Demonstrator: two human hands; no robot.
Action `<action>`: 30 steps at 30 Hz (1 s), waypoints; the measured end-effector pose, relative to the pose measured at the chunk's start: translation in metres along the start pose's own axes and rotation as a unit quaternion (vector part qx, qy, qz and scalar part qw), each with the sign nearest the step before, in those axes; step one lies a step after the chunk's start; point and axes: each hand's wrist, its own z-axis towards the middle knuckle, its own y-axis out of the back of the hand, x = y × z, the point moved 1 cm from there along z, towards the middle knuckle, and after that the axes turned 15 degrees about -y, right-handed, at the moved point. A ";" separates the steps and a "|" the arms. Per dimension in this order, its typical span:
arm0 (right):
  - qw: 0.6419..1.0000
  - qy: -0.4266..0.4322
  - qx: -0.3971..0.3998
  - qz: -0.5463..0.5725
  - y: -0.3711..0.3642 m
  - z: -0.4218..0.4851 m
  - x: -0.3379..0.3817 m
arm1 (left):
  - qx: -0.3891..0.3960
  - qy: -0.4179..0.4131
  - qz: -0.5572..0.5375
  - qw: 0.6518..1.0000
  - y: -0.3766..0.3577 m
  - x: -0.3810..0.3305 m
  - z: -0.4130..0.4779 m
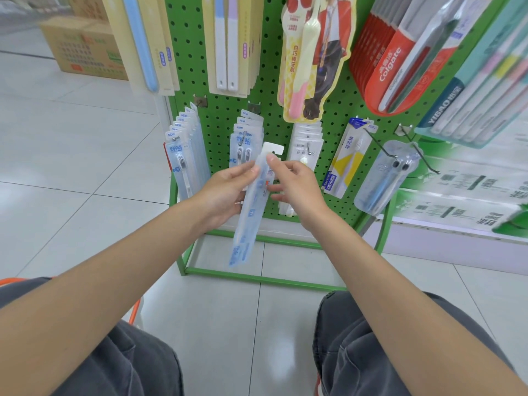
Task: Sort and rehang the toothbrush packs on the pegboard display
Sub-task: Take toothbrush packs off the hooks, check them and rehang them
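Observation:
A long pale-blue toothbrush pack [248, 215] hangs almost upright in front of the green pegboard [217, 110]. My left hand [225, 192] grips its upper part from the left, fingers curled round it. My right hand [294, 187] pinches the white header card at the pack's top with thumb and forefinger, other fingers spread behind. On the bottom row hang blue packs at left [185, 155], more blue packs [245, 138] just behind my hands, white packs [307, 144], and a yellow-and-white pack [347, 158].
A clear toothbrush case [383, 178] hangs on a long hook at right. Colgate packs [391, 55] and other packs fill the upper rows. The rack's green base frame [257, 277] stands on the tiled floor. Cardboard boxes [83, 44] sit far left. My knees are below.

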 end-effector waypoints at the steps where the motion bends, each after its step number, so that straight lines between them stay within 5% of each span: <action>1: 1.000 -0.002 0.018 0.001 -0.001 -0.003 0.001 | 0.013 -0.025 0.051 0.998 -0.001 -0.001 -0.002; 8: 1.000 -0.024 -0.007 0.009 -0.002 -0.002 0.002 | 0.053 -0.094 0.189 0.976 -0.007 -0.005 -0.008; 15: 0.988 0.079 -0.089 -0.102 -0.004 0.006 -0.001 | -0.093 -0.143 0.268 0.948 0.002 -0.008 0.006; 30: 0.986 0.066 -0.151 0.011 -0.037 0.067 0.026 | -0.118 -0.186 0.358 0.907 0.002 -0.016 0.045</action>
